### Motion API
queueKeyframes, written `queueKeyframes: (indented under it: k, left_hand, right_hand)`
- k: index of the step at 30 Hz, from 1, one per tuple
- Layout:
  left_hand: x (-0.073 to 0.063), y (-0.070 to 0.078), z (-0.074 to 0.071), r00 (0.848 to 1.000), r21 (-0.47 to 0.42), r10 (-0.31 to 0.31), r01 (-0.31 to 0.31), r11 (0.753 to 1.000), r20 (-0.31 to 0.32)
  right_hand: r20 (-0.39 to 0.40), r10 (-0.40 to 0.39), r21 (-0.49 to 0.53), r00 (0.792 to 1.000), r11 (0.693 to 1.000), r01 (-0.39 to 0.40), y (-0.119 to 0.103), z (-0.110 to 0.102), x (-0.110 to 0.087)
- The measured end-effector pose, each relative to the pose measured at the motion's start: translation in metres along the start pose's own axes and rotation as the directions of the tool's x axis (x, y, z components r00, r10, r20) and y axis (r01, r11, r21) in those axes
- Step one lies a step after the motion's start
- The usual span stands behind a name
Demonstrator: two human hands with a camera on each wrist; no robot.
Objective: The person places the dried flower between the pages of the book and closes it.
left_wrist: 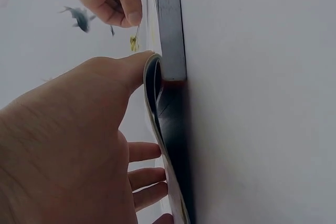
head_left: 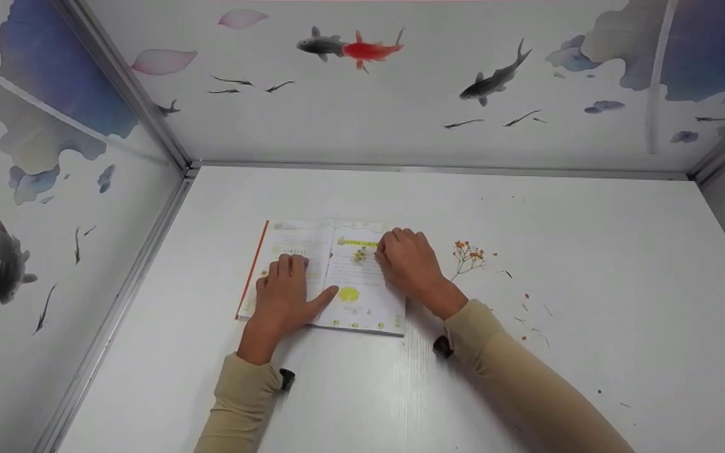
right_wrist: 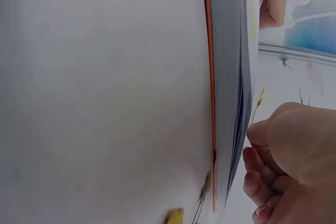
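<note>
A thick book (head_left: 369,277) with an orange cover edge lies open on the white table. My left hand (head_left: 284,299) rests on its left page, fingers fairly straight and thumb reaching across the fold onto the right page. Over the right page, my right hand (head_left: 410,261) pinches the thin stem of a small yellow flower sprig (head_left: 360,254) between thumb and fingertips. In the right wrist view the sprig (right_wrist: 259,98) stands just above the paper, its blossoms pointing away from the fingertips. The left wrist view shows the flower head (left_wrist: 133,43) close to the page.
Right of the book lies a branched sprig with orange blossoms (head_left: 468,255). Small plant scraps (head_left: 525,307) are scattered farther right. A yellow piece (right_wrist: 175,216) shows at the bottom of the right wrist view. Panels printed with fish border the table's back and left.
</note>
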State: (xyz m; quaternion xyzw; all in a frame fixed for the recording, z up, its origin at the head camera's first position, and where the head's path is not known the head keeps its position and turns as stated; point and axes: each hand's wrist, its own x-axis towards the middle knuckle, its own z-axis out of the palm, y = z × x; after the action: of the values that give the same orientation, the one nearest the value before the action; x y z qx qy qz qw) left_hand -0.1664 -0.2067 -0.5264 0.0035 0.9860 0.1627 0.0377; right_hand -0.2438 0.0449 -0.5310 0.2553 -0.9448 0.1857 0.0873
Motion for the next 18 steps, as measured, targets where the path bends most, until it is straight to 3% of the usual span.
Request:
queueKeyframes:
  k: [10,18]
  left_hand:
    - [0.0,-0.001,-0.001,1.0,-0.023,-0.004,0.004,1.0,-0.002]
    - [0.001,0.001,-0.002,0.999,-0.029,-0.035,0.036,0.999,0.027]
  right_hand:
    - [0.045,0.022,0.072,0.999,0.997,-0.025,-0.002,0.004,0.003]
    - [-0.006,0.014,0.068,1.0,0.998,-0.013,0.014,0.0,0.001]
